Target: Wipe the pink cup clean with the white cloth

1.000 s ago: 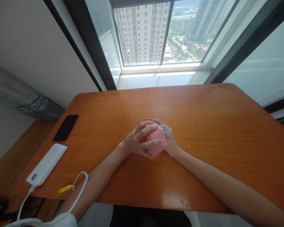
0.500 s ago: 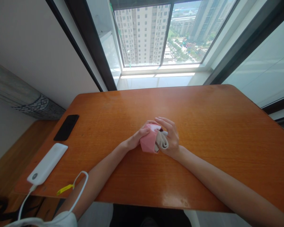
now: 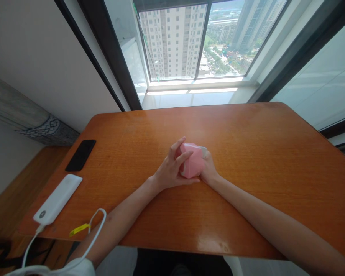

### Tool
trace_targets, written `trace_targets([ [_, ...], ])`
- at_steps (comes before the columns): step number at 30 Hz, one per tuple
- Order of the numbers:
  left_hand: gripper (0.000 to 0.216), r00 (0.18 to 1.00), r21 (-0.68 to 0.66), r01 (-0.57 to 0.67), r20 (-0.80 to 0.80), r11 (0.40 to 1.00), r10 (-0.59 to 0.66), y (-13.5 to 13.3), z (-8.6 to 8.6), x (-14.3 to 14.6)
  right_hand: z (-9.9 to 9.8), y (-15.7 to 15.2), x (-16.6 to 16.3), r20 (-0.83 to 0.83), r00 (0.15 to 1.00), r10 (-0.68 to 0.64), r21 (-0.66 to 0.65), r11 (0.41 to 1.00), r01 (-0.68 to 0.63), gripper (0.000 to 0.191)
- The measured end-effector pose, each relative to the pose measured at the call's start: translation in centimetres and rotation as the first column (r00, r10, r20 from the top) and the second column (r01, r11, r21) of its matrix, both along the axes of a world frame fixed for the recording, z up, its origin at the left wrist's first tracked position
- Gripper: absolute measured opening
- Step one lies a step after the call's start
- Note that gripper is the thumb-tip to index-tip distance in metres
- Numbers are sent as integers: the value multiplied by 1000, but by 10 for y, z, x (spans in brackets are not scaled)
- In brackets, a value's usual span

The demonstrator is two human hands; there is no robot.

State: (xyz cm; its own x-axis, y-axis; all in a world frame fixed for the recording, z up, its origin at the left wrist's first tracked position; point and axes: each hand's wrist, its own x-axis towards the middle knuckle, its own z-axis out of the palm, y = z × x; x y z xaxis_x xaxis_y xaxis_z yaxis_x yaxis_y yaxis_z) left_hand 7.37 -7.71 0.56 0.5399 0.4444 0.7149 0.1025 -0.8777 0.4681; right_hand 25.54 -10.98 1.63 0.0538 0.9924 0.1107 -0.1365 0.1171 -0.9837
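Note:
A folded pink packet (image 3: 193, 163), perhaps paper or plastic, is held just above the table between both hands. A bit of pale grey material (image 3: 204, 152) shows at its upper right edge. My left hand (image 3: 172, 166) curls around the packet's left side, with one finger across its face and another finger along its lower edge. My right hand (image 3: 209, 168) grips it from the right, and most of those fingers are hidden behind it.
The brown wooden table (image 3: 247, 153) spans the view. At its left lie a black phone (image 3: 81, 155) and a white power bank (image 3: 57, 199) with a white cable (image 3: 99, 230) bearing a yellow tag (image 3: 79, 230). A window (image 3: 201, 46) stands beyond the far edge.
The packet has turned and shifted slightly right, so its pink side faces me and the rolled grey cloth is mostly out of sight. My left fingers have spread over it; my right hand has moved behind.

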Motion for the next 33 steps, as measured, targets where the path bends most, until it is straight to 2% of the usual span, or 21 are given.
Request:
trace_targets([
  [2,114,1000,22,-12,2,1000,11,0,0,0,3,-3,-2,39,999,1,60,998,-4,25],
  [4,105,999,-32,7,41,999,-6,-1,1,1,7,-6,-4,108,992,-59,150,988,42,37],
  [7,91,990,-265,55,142,963,-17,-7,4,4,11,-9,-3,275,926,-259,353,923,153,33],
  [8,86,984,-386,89,178,918,-21,-9,5,4,10,-10,-2,324,886,-332,430,886,174,33],
  [9,81,976,-510,138,215,849,-29,-11,6,5,10,-10,0,355,846,-397,504,844,184,37],
  [11,71,953,-710,259,300,655,-51,-13,9,7,8,-11,2,383,792,-475,625,765,157,52],
  [13,63,921,-790,369,380,489,-82,-12,13,7,7,-12,4,395,768,-503,709,699,93,56],
  [15,59,899,-807,430,422,404,-114,-11,17,7,6,-13,4,404,766,-501,762,648,22,48],
  [16,58,895,-808,440,429,393,-121,-11,18,7,7,-13,4,397,772,-496,770,638,14,45],
  [18,60,896,-796,432,431,425,-105,-13,19,8,7,-14,2,372,797,-475,744,666,50,48],
  [19,63,901,-781,416,425,465,-90,-15,19,9,8,-14,1,357,812,-461,705,703,89,52],
  [20,67,906,-756,390,416,525,-75,-16,17,10,8,-14,0,343,826,-446,652,747,133,56],
  [22,74,924,-656,311,379,687,-56,-17,12,11,10,-15,-2,313,858,-407,520,829,204,56],
  [24,82,945,-473,213,323,855,-58,-15,7,10,12,-16,-4,262,903,-341,372,899,231,55],
  [26,90,967,-240,127,246,962,-66,-9,3,8,15,-16,-5,178,954,-240,235,952,196,56],
  [27,94,977,-132,97,202,986,-69,-6,2,6,16,-16,-6,124,974,-188,179,970,164,55],
  [29,102,992,41,54,116,998,-58,0,2,1,17,-14,-7,3,996,-84,98,992,84,52],
  [33,104,1000,305,12,8,952,-15,10,7,-7,15,-9,-10,-250,964,88,-37,994,-101,47],
])
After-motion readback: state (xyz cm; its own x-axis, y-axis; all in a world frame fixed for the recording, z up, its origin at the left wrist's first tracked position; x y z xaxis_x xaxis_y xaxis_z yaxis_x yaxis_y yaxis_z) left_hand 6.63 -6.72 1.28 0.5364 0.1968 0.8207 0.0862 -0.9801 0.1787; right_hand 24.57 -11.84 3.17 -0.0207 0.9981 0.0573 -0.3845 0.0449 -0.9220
